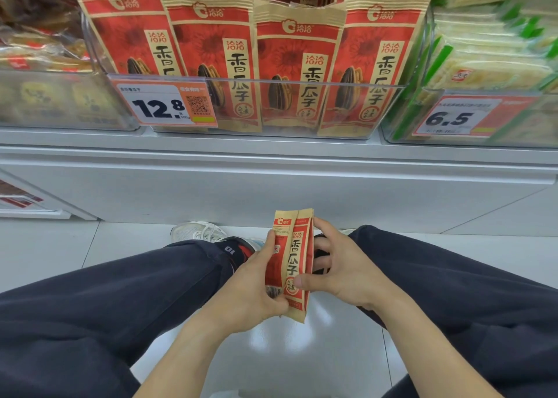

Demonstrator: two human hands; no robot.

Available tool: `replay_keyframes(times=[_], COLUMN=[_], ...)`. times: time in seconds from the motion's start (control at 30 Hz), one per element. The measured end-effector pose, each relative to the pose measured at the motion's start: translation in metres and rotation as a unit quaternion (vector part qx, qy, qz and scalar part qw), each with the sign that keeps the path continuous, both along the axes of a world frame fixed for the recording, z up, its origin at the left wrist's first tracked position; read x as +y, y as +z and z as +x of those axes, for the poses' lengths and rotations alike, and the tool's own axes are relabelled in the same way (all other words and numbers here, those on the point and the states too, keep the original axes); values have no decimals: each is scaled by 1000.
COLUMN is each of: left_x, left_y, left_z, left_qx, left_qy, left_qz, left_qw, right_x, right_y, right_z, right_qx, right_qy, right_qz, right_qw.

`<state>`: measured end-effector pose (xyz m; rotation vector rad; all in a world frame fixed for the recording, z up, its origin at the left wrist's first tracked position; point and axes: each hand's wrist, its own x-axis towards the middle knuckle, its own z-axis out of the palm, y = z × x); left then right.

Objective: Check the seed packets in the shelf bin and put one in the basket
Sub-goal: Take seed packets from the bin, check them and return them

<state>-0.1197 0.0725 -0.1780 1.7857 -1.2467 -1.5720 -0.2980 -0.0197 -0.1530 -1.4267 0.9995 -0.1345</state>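
**Both hands hold one seed packet below the shelf bin**

The left hand (pixel 256 283) grasps the seed packet (pixel 291 261) from its left side, thumb on the front near the barcode edge and fingers curled behind. The right hand (pixel 335 267) holds the same packet from the right: its thumb presses the lower front, its fingers wrap round the right edge. So each grip is closed on the packet, which stands nearly upright, slightly folded along its length, between the person's knees and above the pale tiled floor (pixel 287 352).

Dark trouser legs (pixel 120 301) frame both hands, and a white shoe (pixel 197 231) shows beyond the left knee.

Further up, the clear shelf bin (pixel 302 107) holds four more matching red-and-tan packets (pixel 211 56) standing upright in a row, with others behind. A price tag (pixel 164 104) reading 12.8 is fixed to the bin's front left. A neighbouring bin on the right carries a tag (pixel 456 118) reading 6.5. No basket is in view.
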Motion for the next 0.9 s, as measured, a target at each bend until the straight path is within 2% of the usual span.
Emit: replay_keyframes(times=[0.33,0.43,0.53,0.7,0.9], left_x=[-1,-2,-2,0,2], left_y=[5,16,16,26,38], left_z=[3,-3,-7,-8,-4], left_qx=[46,72,21,-61,-88], left_qy=[0,23,10,-36,10], left_qz=[-35,-54,-65,-84,-129], left_qw=[998,996,998,994,988], right_x=[-4,-1,2,-1,-2], right_y=[-1,-2,-2,-8,-3], right_z=[-3,-2,4,0,-4], right_qx=[8,-36,-80,-47,-106], right_qy=[16,12,-20,-27,-114], right_qz=[-41,-40,-16,-90,-39], right_qw=[999,998,996,994,987])
